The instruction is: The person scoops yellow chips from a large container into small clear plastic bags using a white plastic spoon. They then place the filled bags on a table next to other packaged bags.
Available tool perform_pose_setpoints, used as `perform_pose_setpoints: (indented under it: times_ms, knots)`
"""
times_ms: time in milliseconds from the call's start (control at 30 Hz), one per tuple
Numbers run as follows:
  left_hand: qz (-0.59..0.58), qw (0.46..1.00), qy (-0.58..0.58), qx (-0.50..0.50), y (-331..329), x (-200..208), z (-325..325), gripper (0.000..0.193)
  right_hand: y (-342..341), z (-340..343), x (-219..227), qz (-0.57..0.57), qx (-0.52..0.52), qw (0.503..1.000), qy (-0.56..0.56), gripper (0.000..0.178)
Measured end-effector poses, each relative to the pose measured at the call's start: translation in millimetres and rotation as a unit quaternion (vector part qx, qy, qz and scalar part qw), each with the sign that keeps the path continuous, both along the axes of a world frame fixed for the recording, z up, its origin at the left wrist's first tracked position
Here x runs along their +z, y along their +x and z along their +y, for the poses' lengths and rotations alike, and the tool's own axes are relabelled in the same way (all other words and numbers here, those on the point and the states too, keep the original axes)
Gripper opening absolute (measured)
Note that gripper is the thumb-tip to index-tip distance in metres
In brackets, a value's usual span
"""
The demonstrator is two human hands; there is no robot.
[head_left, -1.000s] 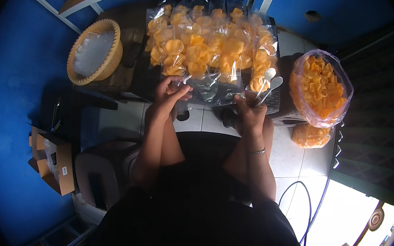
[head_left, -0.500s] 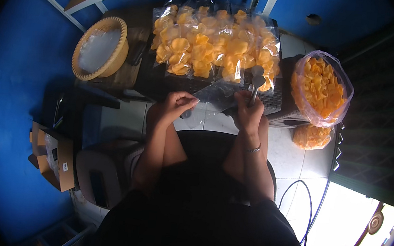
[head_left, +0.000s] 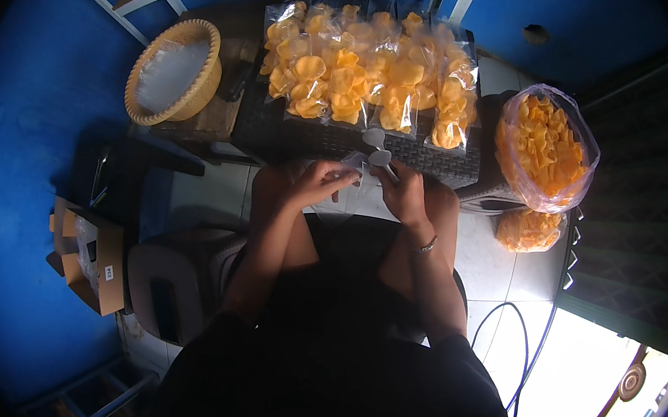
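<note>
My left hand (head_left: 322, 184) pinches a thin clear plastic bag (head_left: 339, 211), which hangs down between my knees. Gripped in my right hand (head_left: 405, 196) are metal tongs with two round, spoon-like ends (head_left: 375, 138), pointing up and to the left over the bag's top. The right fingers are close to the left ones; whether they also touch the bag is hard to see. Just beyond both hands, several clear packets of round orange crackers (head_left: 348, 88) lie in rows on a dark woven-look table (head_left: 437, 161).
To the left stands a tan basket (head_left: 209, 85) with clear plastic bags in it. An open purple-tinted sack of orange crackers (head_left: 550, 150) is at the right, above another cracker bag (head_left: 528, 232). A cardboard box (head_left: 104, 266) and a plastic stool (head_left: 172, 281) are at lower left.
My right hand has shifted left, bringing the tongs from beside the packets to over the bag. My left hand has moved right, and the stretched bag now hangs more bunched.
</note>
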State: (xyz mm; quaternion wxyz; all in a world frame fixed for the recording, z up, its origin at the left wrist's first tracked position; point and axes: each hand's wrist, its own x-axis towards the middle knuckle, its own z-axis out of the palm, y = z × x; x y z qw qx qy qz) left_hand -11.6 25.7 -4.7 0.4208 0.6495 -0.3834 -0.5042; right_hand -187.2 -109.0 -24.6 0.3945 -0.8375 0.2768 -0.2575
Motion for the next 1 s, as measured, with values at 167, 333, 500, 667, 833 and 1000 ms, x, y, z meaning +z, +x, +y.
perform_pose_setpoints:
  times_ms: [167, 333, 500, 667, 833, 1000]
  knots:
    - [0.073, 0.991, -0.092, 0.07, -7.4, -42.1, -8.8, 0.029, 6.8, 2.6, 3.6, 0.016, -0.073, 0.995, 0.061, 0.017]
    - [0.046, 0.992, -0.076, 0.089, -2.8, -44.5, -7.3, 0.027, 7.7, -1.8, 4.4, -0.059, -0.06, 0.996, 0.042, 0.027]
    - [-0.023, 0.994, -0.014, 0.103, -4.5, -11.4, -5.9, 0.024, 5.7, -2.8, 1.5, -0.074, -0.02, 0.992, 0.1, 0.032]
    - [-0.034, 0.992, 0.04, 0.111, -3.7, -8.3, -7.3, 0.027, 6.3, -3.6, -0.2, -0.077, 0.006, 0.996, -0.035, 0.034]
    - [0.01, 0.995, 0.0, 0.095, 0.6, -38.5, -7.2, 0.028, 7.9, 5.2, 0.7, -0.034, 0.028, 0.998, -0.054, 0.027]
    - [-0.012, 0.997, -0.024, 0.068, -0.1, -56.3, -4.0, 0.027, 7.4, 5.2, 1.2, 0.012, -0.003, 0.999, -0.031, 0.019]
